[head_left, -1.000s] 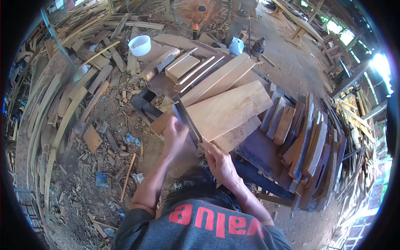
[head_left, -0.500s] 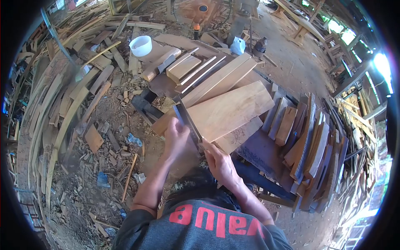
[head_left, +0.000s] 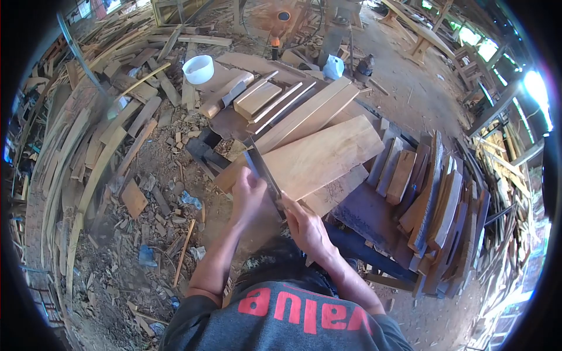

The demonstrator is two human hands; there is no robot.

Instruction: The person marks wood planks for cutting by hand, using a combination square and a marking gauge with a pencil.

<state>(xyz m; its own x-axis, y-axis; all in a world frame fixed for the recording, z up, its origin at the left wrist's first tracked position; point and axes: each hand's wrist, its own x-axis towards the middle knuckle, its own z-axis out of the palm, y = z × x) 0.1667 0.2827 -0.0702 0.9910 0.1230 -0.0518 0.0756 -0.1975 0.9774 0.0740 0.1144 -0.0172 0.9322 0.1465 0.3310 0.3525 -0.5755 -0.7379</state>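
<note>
A long, flat, dark metal blade [head_left: 266, 177] with a paler bluish strip along its left side stands across the near-left end of a wide board [head_left: 322, 153]. Its exact kind cannot be made out. My right hand [head_left: 305, 227] is closed round the blade's near end, beside the board's corner. At the pale strip, further up the blade, my left hand [head_left: 248, 196] is closed in a pinch. Beneath the wide board lies another plank [head_left: 339, 190], partly covered. A long, thick beam [head_left: 310, 114] runs behind them on the workbench.
Short wood blocks [head_left: 257, 100] and a white tub [head_left: 198, 69] are at the back. Several upright wood pieces [head_left: 403, 177] crowd the bench's right side. Scrap and offcuts [head_left: 133, 199] cover the ground at left. A white-blue bag [head_left: 333, 67] sits behind the beam.
The view has shifted very slightly. Both hands keep their grips on the blade, which stays at the board's end with hardly any movement.
</note>
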